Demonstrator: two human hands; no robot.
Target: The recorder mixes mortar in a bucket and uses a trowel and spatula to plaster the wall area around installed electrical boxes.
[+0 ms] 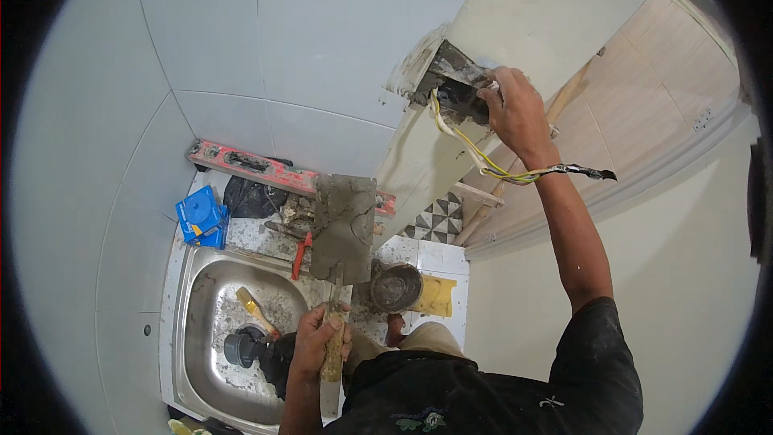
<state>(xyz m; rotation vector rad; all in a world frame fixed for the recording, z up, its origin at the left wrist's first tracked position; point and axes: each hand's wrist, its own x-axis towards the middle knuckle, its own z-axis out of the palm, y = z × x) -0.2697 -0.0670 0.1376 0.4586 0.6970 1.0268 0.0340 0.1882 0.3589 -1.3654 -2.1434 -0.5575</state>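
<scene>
In my left hand, fingers wrapped round its worn handle, is a broad rectangular trowel with grey mortar spread over its blade. My right hand is raised to a rough rectangular wall opening, fingers pinched at its right side. A flat grey, mortar-smeared piece lies along the opening's upper edge by those fingertips; whether they grip it is hard to see. Yellow-green and white wires come out of the opening and pass by my right wrist, ending in a black-taped tip. Wet mortar smears the wall beside it.
Left below stands a steel sink holding a paintbrush and a dark round fitting. Behind it are blue boxes, a red spirit level and a red-handled tool. A bucket stands beside a yellow object.
</scene>
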